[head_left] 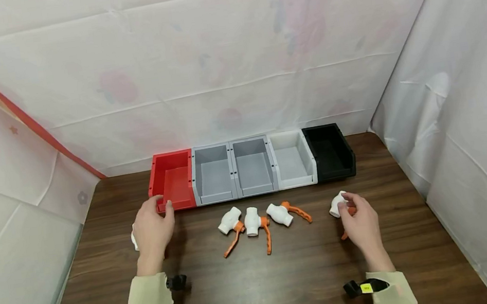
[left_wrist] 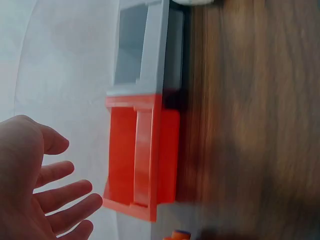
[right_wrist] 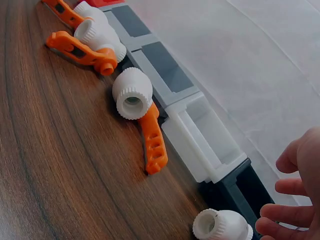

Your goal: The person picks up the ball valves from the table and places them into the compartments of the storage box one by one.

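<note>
My left hand (head_left: 153,229) hovers in front of the red bin (head_left: 176,182), its fingers apart and holding nothing in the left wrist view. A white ball valve (head_left: 134,241) is mostly hidden behind that hand. On the right, my right hand (head_left: 362,221) is at another white ball valve (head_left: 336,205) with an orange handle, partly covering it. The right wrist view shows the right fingers (right_wrist: 287,215) loosely bent beside this valve, not wrapped round it. Between the hands lie three more ball valves with orange handles: a left one (head_left: 230,220), a middle one (head_left: 252,222) and a right one (head_left: 280,214).
Along the back of the wooden table (head_left: 254,296), a row of bins continues from the red one: two grey bins (head_left: 217,198), a white bin (head_left: 298,182) and a black bin (head_left: 337,174). A pale curtain (head_left: 221,61) hangs behind and at both sides.
</note>
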The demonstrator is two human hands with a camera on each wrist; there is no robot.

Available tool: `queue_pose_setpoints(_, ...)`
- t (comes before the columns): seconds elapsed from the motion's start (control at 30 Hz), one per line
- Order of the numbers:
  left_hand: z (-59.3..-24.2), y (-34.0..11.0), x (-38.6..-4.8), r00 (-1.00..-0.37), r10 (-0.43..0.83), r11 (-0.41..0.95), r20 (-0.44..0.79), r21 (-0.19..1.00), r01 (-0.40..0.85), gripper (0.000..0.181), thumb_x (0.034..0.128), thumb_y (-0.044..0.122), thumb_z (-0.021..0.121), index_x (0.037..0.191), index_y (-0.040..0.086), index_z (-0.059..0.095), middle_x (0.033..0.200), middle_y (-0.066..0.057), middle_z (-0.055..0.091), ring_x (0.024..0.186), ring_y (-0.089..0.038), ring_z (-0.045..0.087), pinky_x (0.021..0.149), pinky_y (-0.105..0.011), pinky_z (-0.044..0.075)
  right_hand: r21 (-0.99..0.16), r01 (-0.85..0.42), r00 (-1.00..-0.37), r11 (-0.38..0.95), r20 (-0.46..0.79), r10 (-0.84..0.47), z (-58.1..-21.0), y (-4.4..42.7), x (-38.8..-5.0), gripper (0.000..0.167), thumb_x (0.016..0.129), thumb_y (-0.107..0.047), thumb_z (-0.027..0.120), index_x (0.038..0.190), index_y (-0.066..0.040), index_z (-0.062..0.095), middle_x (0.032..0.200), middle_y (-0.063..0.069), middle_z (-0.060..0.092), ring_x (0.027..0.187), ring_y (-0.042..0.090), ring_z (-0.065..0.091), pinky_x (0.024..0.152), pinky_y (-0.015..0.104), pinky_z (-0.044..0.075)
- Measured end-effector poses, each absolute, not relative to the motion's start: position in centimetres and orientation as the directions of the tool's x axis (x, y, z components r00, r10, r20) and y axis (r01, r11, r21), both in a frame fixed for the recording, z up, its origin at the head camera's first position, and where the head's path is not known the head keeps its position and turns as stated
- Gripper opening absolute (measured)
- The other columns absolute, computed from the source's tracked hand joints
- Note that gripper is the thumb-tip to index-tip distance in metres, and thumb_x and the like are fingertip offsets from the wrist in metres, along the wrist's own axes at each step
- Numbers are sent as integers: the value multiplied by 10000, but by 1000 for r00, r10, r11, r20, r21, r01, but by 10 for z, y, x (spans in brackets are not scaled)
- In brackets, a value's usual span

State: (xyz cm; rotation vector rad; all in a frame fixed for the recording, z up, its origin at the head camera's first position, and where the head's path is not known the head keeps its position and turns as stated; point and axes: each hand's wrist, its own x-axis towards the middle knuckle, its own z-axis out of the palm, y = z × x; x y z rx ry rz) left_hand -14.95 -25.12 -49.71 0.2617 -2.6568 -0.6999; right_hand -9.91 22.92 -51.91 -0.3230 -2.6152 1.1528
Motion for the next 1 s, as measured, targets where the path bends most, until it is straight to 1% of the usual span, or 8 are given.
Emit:
queue_pose_setpoints(0.17,-493,-265,-160,-916,-297,863,271,486,-136,416,972,329,559,1248,23,621,1208,-221,631,973,-432,609,763,-614,511,-742,111,-935,661,148,323,-521,234,-99,308,993,-195,584,1246,-27,635,1147,193,635,1029,344,603,843,483,454)
queue_pose_setpoints(0.33,-491,-279,-171,-927,-296,865,231,477,-157,449,987,349,514,1284,21,589,1234,-242,616,987,-467,605,771,-637,495,-730,84,-928,678,190,319,-522,241,-102,274,973,-151,607,1208,-17,652,1104,189,653,1028,333,613,805,454,444)
queue_pose_setpoints(0.43,-490,-287,-177,-937,-294,859,187,482,-173,464,996,362,494,1312,31,567,1235,-246,613,975,-471,606,774,-633,490,-720,58,-929,692,215,302,-521,245,-104,270,960,-131,622,1200,-10,656,1091,194,658,1020,336,620,791,454,449)
queue_pose_setpoints(0.53,-491,-294,-184,-947,-288,856,140,481,-189,480,1003,373,482,1343,40,544,1233,-251,613,921,-451,612,744,-605,500,-707,54,-932,705,218,290,-520,249,-106,279,961,-137,622,1209,-12,655,1094,201,658,1015,338,623,784,462,449)
queue_pose_setpoints(0.67,-490,-300,-190,-955,-278,855,102,480,-198,490,1017,387,461,1365,47,527,1245,-250,614,882,-432,617,707,-576,499,-698,62,-937,713,204,282,-520,253,-108,286,976,-158,607,1222,-17,650,1106,205,653,1022,339,619,781,464,447)
queue_pose_setpoints(0.8,-490,-304,-193,-962,-261,860,78,472,-195,487,1029,388,439,1384,65,521,1268,-227,619,902,-442,622,699,-571,488,-703,89,-943,706,168,286,-521,256,-107,295,992,-179,588,1239,-27,640,1139,195,640,1053,344,604,810,485,455)
queue_pose_setpoints(1.0,-491,-305,-198,-975,-221,880,28,437,-187,490,1016,349,497,1398,41,505,1199,-272,631,811,-415,632,666,-540,525,-707,128,-943,696,129,305,-525,264,-105,305,1003,-190,565,1255,-31,632,1181,189,626,1087,356,590,857,528,475)
